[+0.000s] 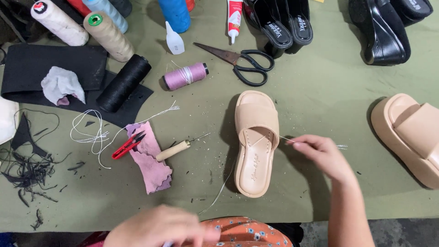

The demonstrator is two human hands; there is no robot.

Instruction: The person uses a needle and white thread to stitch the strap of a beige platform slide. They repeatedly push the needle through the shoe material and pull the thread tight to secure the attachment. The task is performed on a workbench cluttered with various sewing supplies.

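A beige sandal (255, 144) lies mid-counter (320, 91). The right hand (320, 153), just beside it, pinches a thread (286, 138); the left hand (160, 228), blurred at the near edge, grip unclear.

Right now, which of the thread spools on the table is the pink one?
The small pink spool lying on its side just left of the scissors, white thread wrapped over its middle. The others are bigger cones: black, beige, white and blue.
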